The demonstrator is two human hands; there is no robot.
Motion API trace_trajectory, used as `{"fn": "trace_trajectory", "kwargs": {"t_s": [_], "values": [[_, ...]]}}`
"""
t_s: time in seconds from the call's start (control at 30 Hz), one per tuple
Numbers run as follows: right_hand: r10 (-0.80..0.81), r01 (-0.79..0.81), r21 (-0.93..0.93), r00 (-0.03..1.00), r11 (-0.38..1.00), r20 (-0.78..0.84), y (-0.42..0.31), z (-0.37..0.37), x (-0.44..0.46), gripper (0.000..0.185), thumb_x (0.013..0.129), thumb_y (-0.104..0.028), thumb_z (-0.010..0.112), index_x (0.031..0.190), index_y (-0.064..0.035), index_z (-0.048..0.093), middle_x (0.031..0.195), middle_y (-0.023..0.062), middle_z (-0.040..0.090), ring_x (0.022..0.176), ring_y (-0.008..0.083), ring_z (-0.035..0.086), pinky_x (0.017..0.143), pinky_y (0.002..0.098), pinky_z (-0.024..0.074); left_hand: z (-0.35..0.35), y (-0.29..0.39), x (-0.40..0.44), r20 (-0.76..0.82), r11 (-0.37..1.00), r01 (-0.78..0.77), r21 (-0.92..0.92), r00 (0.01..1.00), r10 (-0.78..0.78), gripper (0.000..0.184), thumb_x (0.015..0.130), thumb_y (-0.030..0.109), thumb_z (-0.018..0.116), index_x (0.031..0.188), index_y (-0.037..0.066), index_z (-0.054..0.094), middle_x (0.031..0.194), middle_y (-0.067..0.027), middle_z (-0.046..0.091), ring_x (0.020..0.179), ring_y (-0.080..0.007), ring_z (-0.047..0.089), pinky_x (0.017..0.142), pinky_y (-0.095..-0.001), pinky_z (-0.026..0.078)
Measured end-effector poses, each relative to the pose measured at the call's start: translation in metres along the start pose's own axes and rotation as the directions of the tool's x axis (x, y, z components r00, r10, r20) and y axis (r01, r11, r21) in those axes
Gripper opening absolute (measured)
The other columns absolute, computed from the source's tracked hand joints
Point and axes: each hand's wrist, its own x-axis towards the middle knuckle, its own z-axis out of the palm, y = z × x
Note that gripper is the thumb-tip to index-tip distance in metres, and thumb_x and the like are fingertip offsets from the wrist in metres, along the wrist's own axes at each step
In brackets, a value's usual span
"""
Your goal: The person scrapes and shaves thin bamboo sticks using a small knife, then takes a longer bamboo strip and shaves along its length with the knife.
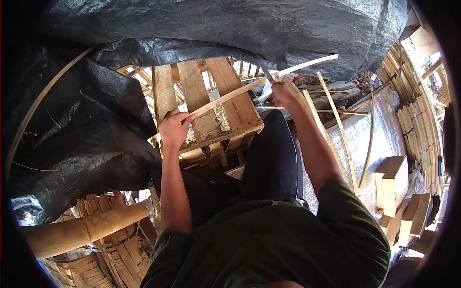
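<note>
A long, pale bamboo strip point(224, 99) slants over a slatted wooden crate point(194, 84), its far end rising to the upper right. Near the strip's lower left end, my left hand point(174, 128) is closed around it, above the crate's front left corner. My right hand point(284, 94) grips a knife point(267, 73), whose dark blade points up and crosses the strip beyond the crate's right side. The knife's handle is mostly hidden in my fingers. Whether the blade touches the strip I cannot tell.
Black plastic sheeting point(216, 21) hangs ahead and to the left. Several loose bamboo strips point(338, 127) lean at the right, near cardboard boxes point(391, 182) and bundled bamboo slats point(418, 122). A thick bamboo pole point(86, 228) and woven baskets point(81, 269) are at the lower left.
</note>
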Motion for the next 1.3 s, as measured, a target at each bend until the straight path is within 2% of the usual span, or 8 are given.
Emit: {"fn": "trace_trajectory", "kwargs": {"t_s": [0.37,0.5,0.57,0.7,0.77,1.1,1.27,1.3], "values": [[-0.272,0.219,-0.332,0.954,0.917,-0.123,-0.003,0.016,-0.026,0.053,0.108,-0.036,0.038,0.088,0.0046,0.066,0.065,0.0152,0.064,0.052,0.0285,0.064,0.05,0.042,0.0509,0.003,-0.002,-0.001,-0.062,0.999,-0.04,-0.01,0.997,0.04,0.028,0.082,0.039,0.079,0.084,0.01,0.078,0.076,-0.0055,0.063,0.074,-0.0271,0.065,0.064,-0.0385,0.049],[0.057,0.011,0.436,0.988,0.9,-0.143,-0.002,-0.013,0.005,0.052,0.107,-0.036,0.042,0.092,0.0076,0.066,0.069,0.0183,0.066,0.057,0.0312,0.068,0.055,0.0472,0.0521,0.006,-0.005,0.0,-0.08,0.999,-0.025,-0.029,0.997,0.023,0.028,0.083,0.038,0.079,0.084,0.01,0.078,0.076,-0.005,0.063,0.074,-0.0269,0.065,0.064,-0.0383,0.049],[-0.372,0.305,-0.468,0.926,0.829,-0.057,-0.008,0.006,-0.023,0.053,0.107,-0.036,0.041,0.09,0.0084,0.065,0.068,0.0173,0.066,0.057,0.0311,0.068,0.05,0.0435,0.0522,0.007,-0.006,-0.002,-0.071,0.999,-0.022,-0.026,0.997,0.02,0.027,0.083,0.037,0.079,0.084,0.01,0.078,0.077,-0.0045,0.064,0.075,-0.0267,0.066,0.064,-0.0381,0.05],[0.12,-0.011,0.417,0.964,0.909,-0.236,-0.014,0.0,-0.006,0.046,0.104,-0.032,0.045,0.093,0.0073,0.067,0.071,0.0192,0.068,0.066,0.0306,0.072,0.057,0.0457,0.0552,0.006,-0.006,0.0,-0.055,1.0,-0.01,-0.027,0.998,0.008,0.027,0.083,0.037,0.079,0.085,0.011,0.078,0.078,-0.0042,0.065,0.076,-0.027,0.066,0.065,-0.0381,0.05],[-0.234,0.166,-0.447,0.967,0.879,-0.101,0.005,0.004,0.007,0.046,0.107,-0.033,0.041,0.099,0.0045,0.066,0.072,0.0155,0.066,0.058,0.0279,0.067,0.047,0.0428,0.0522,0.008,-0.008,-0.002,-0.066,0.999,-0.031,-0.02,0.997,0.029,0.027,0.084,0.038,0.078,0.085,0.011,0.078,0.079,-0.0042,0.066,0.078,-0.0271,0.067,0.066,-0.0385,0.051],[0.068,-0.065,0.456,0.998,0.888,0.01,-0.003,-0.019,-0.005,0.042,0.109,-0.039,0.039,0.095,-0.0055,0.059,0.056,0.0013,0.048,0.038,0.0144,0.043,0.034,0.0322,0.0346,0.006,-0.007,-0.002,-0.037,1.0,0.014,-0.019,0.999,-0.014,0.028,0.084,0.041,0.078,0.086,0.012,0.079,0.079,-0.0043,0.066,0.079,-0.0277,0.067,0.068,-0.039,0.051],[-0.454,0.398,-0.458,0.891,0.795,-0.014,0.045,0.012,0.03,0.036,0.105,-0.031,0.046,0.105,-0.0012,0.066,0.06,0.0075,0.053,0.048,0.0226,0.06,0.04,0.0383,0.0448,0.006,-0.007,-0.003,-0.041,0.999,0.017,-0.037,0.999,-0.018,0.027,0.084,0.04,0.078,0.085,0.013,0.079,0.078,-0.0045,0.066,0.076,-0.0285,0.067,0.066,-0.039,0.051],[0.084,-0.054,0.223,0.988,0.973,-0.128,-0.013,-0.004,-0.02,0.04,0.105,-0.031,0.046,0.101,0.0022,0.066,0.062,0.0083,0.054,0.053,0.0254,0.064,0.044,0.0406,0.0507,0.006,-0.007,-0.002,-0.045,0.999,0.016,-0.037,0.999,-0.017,0.027,0.084,0.04,0.078,0.085,0.013,0.079,0.078,-0.0045,0.066,0.076,-0.0285,0.067,0.066,-0.039,0.051]]}}
